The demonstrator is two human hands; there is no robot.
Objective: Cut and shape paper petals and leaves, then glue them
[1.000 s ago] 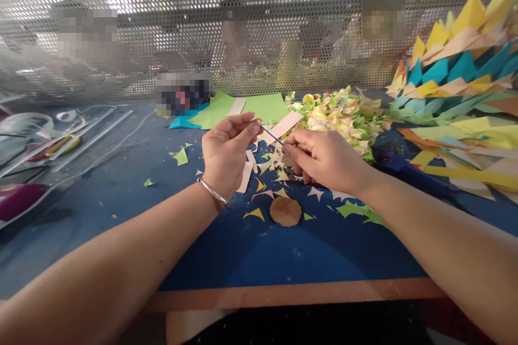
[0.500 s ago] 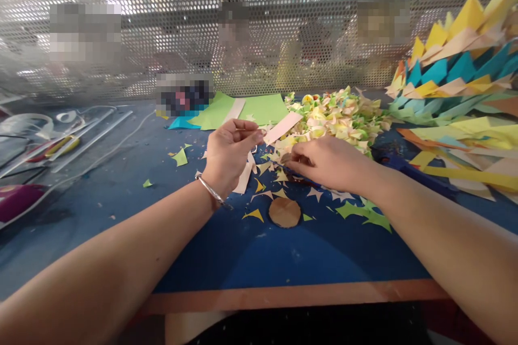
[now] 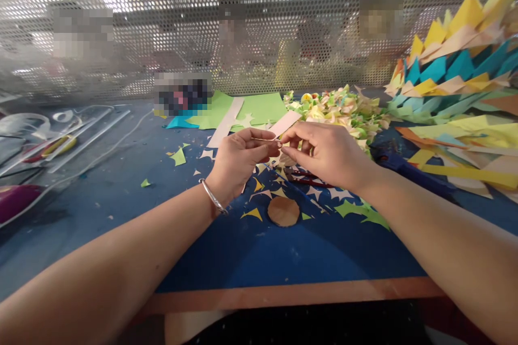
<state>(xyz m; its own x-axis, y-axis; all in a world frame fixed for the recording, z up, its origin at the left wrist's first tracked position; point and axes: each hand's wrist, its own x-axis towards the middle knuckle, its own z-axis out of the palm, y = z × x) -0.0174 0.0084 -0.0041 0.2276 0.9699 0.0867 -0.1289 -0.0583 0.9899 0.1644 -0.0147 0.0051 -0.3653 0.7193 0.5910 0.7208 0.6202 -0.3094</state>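
The left hand (image 3: 237, 161) clamps a small pale piece (image 3: 279, 144); the right hand (image 3: 326, 153) meets it at 3 o'clock, grip I cannot tell; brown disc (image 3: 284, 212) at 6 o'clock.

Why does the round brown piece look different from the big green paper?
The brown disc is round, but the green paper has pointed corners. The disc is smaller; the paper is much bigger. The disc lies nearer the person, while the paper is farther back, by the perforated screen. Both lie on the blue tabletop.
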